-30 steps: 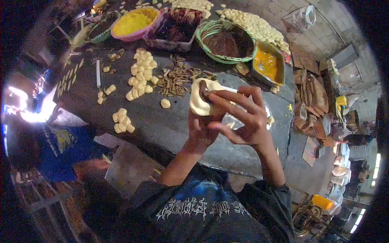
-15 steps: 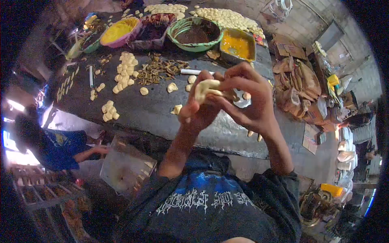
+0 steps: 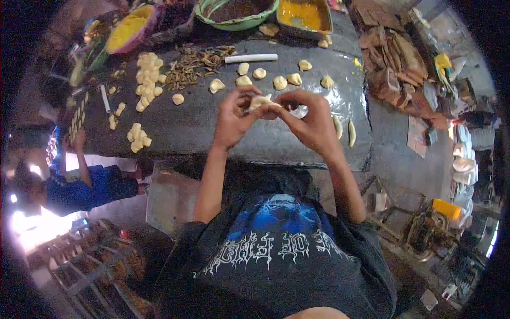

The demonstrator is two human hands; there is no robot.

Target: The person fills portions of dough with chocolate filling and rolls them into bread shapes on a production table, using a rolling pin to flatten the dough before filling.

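Both my hands are over the near part of the dark table, pinching one pale piece of dough (image 3: 259,102) between them. My left hand (image 3: 235,116) grips its left end, fingers curled behind it. On the other end, the thumb and fingers of my right hand (image 3: 312,118) press the dough's edge. Several flattened dough pieces (image 3: 280,82) lie just beyond my hands. To the right of my right hand are two long, narrow dough pieces (image 3: 351,133). A white rod (image 3: 251,58) lies farther back, beside a heap of brown strips (image 3: 194,65).
Clustered dough balls (image 3: 149,74) lie on the left of the table (image 3: 186,127). Along the back stand a green basin (image 3: 236,22) with dark contents, a pan of orange liquid (image 3: 329,24) and a pink-rimmed basin (image 3: 154,26). A person in blue (image 3: 79,186) works at the left.
My hands have come lower and nearer my body with the dough, which looks more folded together. The view has tilted down. The person at left now reaches toward the table.
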